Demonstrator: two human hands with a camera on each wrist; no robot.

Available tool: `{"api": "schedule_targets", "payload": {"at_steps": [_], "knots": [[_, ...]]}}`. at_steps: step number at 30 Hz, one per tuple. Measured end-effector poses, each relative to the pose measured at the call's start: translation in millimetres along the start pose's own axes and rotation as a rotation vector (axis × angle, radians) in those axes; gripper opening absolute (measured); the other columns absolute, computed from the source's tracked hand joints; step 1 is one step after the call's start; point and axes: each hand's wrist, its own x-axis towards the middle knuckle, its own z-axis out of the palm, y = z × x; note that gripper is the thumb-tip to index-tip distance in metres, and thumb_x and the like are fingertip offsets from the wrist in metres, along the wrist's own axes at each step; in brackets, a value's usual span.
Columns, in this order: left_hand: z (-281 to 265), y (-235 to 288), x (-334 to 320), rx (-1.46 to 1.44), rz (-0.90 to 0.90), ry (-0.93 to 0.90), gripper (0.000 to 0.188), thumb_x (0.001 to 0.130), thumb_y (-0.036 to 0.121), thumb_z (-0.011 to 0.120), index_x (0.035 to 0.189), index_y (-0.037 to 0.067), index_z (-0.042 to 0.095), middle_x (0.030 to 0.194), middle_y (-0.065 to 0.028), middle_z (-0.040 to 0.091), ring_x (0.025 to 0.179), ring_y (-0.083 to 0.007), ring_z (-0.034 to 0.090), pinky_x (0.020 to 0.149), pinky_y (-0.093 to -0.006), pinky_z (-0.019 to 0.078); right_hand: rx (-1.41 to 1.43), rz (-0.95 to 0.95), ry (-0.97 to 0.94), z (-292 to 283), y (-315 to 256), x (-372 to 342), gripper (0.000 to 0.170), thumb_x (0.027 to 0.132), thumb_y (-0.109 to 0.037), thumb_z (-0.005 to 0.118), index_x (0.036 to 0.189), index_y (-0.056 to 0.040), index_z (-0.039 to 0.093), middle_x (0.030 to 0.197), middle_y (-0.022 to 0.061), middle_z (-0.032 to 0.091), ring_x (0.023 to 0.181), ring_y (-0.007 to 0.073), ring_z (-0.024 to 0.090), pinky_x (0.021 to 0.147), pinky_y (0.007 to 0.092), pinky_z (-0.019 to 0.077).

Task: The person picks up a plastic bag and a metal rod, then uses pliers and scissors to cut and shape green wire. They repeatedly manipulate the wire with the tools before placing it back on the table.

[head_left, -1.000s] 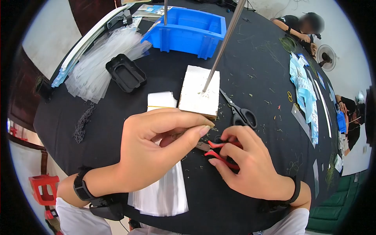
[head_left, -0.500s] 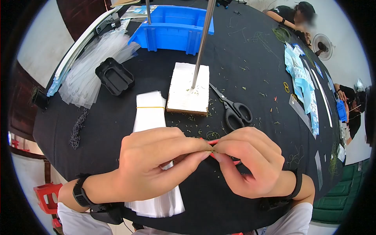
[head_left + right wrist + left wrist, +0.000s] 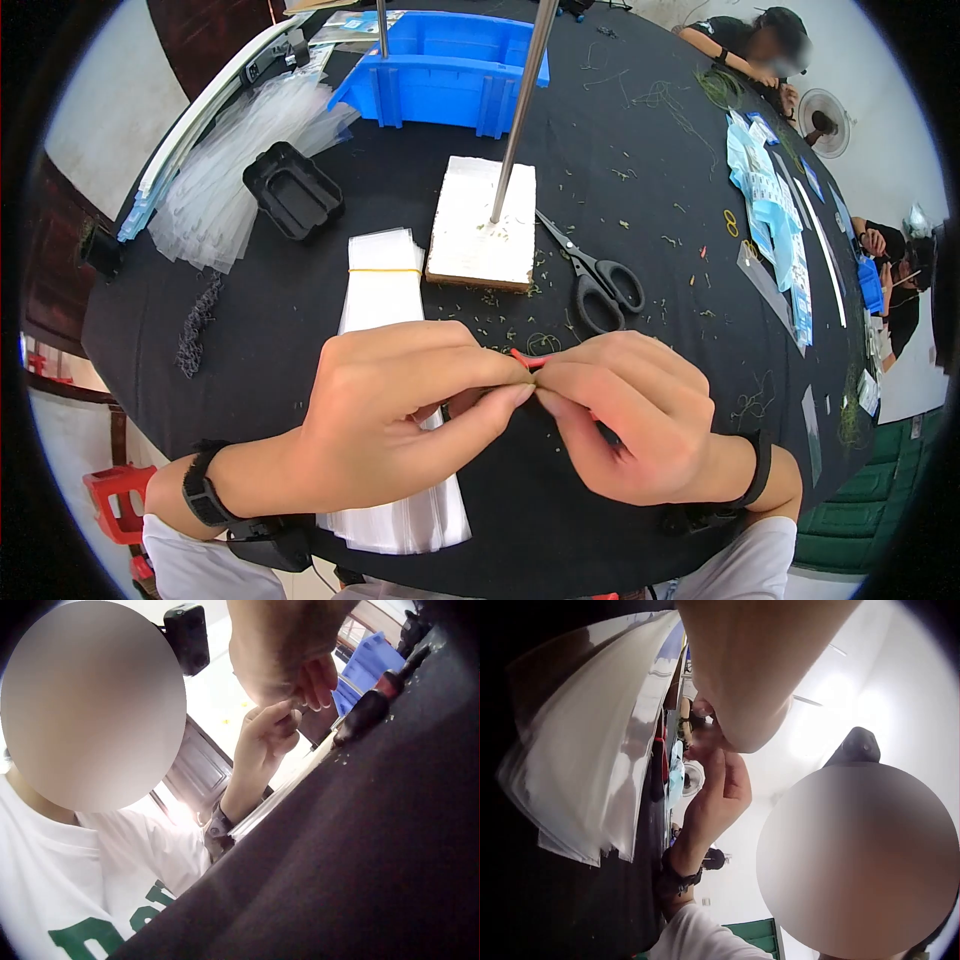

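In the head view my left hand (image 3: 400, 415) and right hand (image 3: 635, 415) meet fingertip to fingertip above the table. Between thumbs and index fingers they pinch a tiny greenish strand (image 3: 533, 379), mostly hidden by the fingertips. Red-handled pliers (image 3: 527, 358) lie on the black cloth beneath the hands, largely covered by them; the right wrist view shows the pliers (image 3: 367, 712) below the right hand. Under my left hand is a stack of clear plastic sleeves (image 3: 385, 290) with a yellow rubber band around it.
Beyond the hands stands a white block (image 3: 470, 225) with an upright metal rod (image 3: 515, 130). Black scissors (image 3: 605, 285) lie right of it among green clippings. A blue bin (image 3: 440, 85), a black tray (image 3: 293, 190) and loose clear sleeves (image 3: 215, 190) are farther off. Other people sit across the table.
My right hand has left the pliers, which now lie on the cloth, and has come left to join the left hand at the strand. Both hands have barely moved in the last half second.
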Motion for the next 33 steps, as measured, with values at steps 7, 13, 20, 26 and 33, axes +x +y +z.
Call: {"api": "schedule_targets", "payload": {"at_steps": [7,13,20,26,33], "knots": [[-5,0,0,-0.229,-0.278,-0.075,0.007,0.079,0.001,0.065,0.085,-0.002,0.067,0.071,-0.0045,0.061,0.058,-0.0032,0.050,0.049,-0.0179,0.0344,0.041,0.211,-0.028,-3,6,-2,0.015,0.069,0.006,0.062,0.081,-0.0002,0.056,0.075,0.0129,0.058,0.064,0.0286,0.058,0.058,0.0336,0.0473],[-6,-4,2,-0.266,-0.326,0.018,0.009,0.081,0.001,0.063,0.087,-0.005,0.065,0.078,-0.0062,0.062,0.065,-0.0044,0.052,0.055,-0.0182,0.0385,-0.611,0.427,-0.220,-18,34,-2,0.020,0.075,-0.013,0.067,0.085,-0.0007,0.054,0.076,0.0120,0.054,0.076,0.0284,0.057,0.063,0.0369,0.0468],[-3,-4,3,-0.439,-0.298,0.175,0.011,0.083,0.004,0.062,0.088,-0.006,0.065,0.077,-0.0049,0.062,0.061,-0.0040,0.050,0.052,-0.0182,0.0378,-0.359,0.773,-0.333,-35,21,12,0.021,0.074,-0.014,0.068,0.083,0.0017,0.057,0.071,0.0109,0.061,0.059,0.0227,0.059,0.056,0.0306,0.0456],[-12,-3,9,-0.621,-0.432,0.213,0.012,0.084,0.007,0.061,0.089,-0.003,0.066,0.072,-0.0040,0.062,0.046,-0.0021,0.042,0.040,-0.0179,0.0286,0.447,0.772,-0.191,-30,18,14,0.025,0.081,-0.022,0.067,0.090,0.0006,0.060,0.073,0.0035,0.060,0.061,0.0066,0.052,0.054,0.0207,0.0391],[-16,-2,9,-0.690,-0.480,0.221,0.013,0.083,0.008,0.062,0.086,-0.004,0.063,0.075,-0.0071,0.062,0.047,-0.0040,0.044,0.039,-0.0183,0.0299,0.725,1.048,-0.254,-26,18,12,0.071,0.087,-0.059,0.034,0.090,0.0085,0.057,0.075,0.0094,0.058,0.060,0.0149,0.050,0.056,0.0264,0.0441]]}}
